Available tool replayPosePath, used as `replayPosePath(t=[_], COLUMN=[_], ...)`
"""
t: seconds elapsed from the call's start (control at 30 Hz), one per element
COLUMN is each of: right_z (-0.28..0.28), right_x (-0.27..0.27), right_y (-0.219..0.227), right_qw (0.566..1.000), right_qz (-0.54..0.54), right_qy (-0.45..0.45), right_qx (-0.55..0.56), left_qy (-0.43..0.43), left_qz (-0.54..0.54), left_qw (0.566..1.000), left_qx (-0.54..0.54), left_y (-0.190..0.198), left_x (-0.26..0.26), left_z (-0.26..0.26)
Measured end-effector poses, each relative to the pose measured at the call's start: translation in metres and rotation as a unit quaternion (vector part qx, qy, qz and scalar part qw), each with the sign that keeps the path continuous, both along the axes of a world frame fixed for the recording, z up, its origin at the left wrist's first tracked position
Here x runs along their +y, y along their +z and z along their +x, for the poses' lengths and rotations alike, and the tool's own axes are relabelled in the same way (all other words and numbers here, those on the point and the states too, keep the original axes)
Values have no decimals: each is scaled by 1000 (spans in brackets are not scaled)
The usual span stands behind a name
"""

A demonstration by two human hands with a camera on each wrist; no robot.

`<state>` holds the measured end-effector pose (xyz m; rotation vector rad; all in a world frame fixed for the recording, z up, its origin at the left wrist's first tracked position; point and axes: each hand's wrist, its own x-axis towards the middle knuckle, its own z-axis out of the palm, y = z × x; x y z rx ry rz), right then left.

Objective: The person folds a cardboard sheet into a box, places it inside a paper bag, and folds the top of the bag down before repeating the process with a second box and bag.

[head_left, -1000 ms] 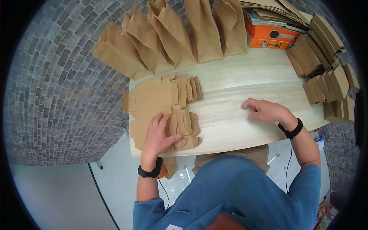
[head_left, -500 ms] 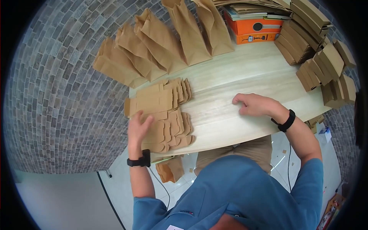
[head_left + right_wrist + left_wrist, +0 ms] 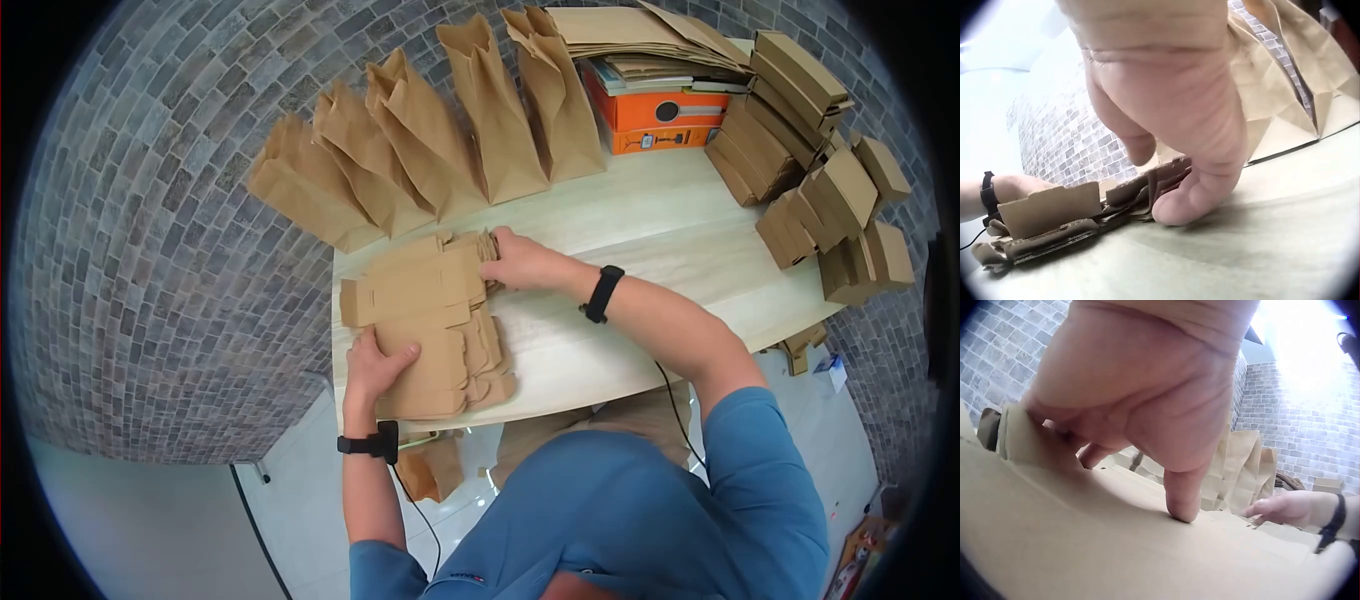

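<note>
Flat cardboard box blanks [image 3: 420, 285] lie in two overlapping stacks on the left of the table. At the near stack's left edge is my left hand [image 3: 375, 370], thumb spread away from the fingers. In the left wrist view its thumb [image 3: 1182, 494] presses on the top blank, and its other fingers lie partly hidden beside a raised flap [image 3: 1035, 447]. My right hand [image 3: 525, 260] has its curled fingers about the flap ends at the far stack's right edge. The right wrist view shows these flaps [image 3: 1147, 187] between its thumb and fingers, close over the table.
Several upright brown paper bags [image 3: 420, 140] line the table's back edge. An orange box [image 3: 650, 115] stands at the back, with papers and flat cardboard [image 3: 640, 35] piled on top. Folded cardboard boxes [image 3: 830, 195] are stacked at the right. A brick-patterned wall [image 3: 180, 220] borders the left.
My right hand has crossed left from over the bare table to the far stack's edge. My left hand lifted off the near stack, moved left, and now touches its left edge.
</note>
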<state>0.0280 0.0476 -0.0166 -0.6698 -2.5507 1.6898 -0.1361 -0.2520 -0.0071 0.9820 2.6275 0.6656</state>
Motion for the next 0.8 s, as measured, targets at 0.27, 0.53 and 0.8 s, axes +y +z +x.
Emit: replayPosePath(t=[0.27,0.53,0.8], right_z=[46,42,33], right_x=[18,25,25], right_y=[13,-27,-7], right_qw=[996,991,987], right_qz=[-57,-38,-141], right_qy=[-47,-114,-67], right_qx=[42,50,37], left_qy=[-60,56,90], left_qz=[-19,44,108], left_qw=[998,983,946], left_qx=[-14,-168,-291], left_y=[-2,7,16], left_x=[28,7,51], left_z=[48,2,-17])
